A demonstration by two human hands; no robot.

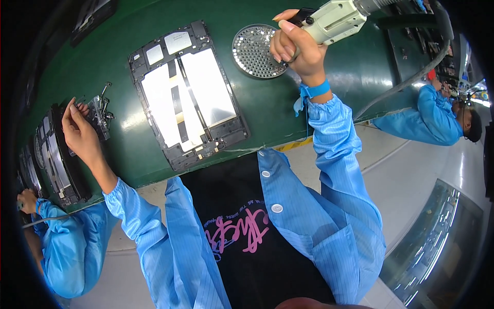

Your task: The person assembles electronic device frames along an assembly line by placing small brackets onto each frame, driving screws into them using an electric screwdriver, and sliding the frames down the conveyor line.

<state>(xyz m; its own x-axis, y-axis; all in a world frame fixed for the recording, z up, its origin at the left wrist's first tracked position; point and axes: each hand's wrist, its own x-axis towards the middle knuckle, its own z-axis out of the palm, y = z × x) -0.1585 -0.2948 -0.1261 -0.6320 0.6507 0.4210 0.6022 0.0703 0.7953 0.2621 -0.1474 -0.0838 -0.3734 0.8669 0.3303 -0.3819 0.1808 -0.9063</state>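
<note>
My right hand (301,49) is closed round a pale grey electric screwdriver (337,23) at the upper right. The tool's tip is hidden by the fingers. Beneath that hand lies a round perforated metal tray (252,51) with small shiny screws on it. An opened tablet (211,92), with pale silvery battery panels in a black frame, lies on the green bench between my hands, touched by neither. Over at the left, my left hand (80,129) has its fingers apart beside a clear plastic tray (98,118) of small metal parts. Some of its fingertips are partly hidden.
More opened tablets (54,159) stand along the bench's left end. A co-worker's blue sleeve (67,247) is close at lower left. Another person (432,118) works at the far right. A grey cable (406,82) loops across the bench's right side.
</note>
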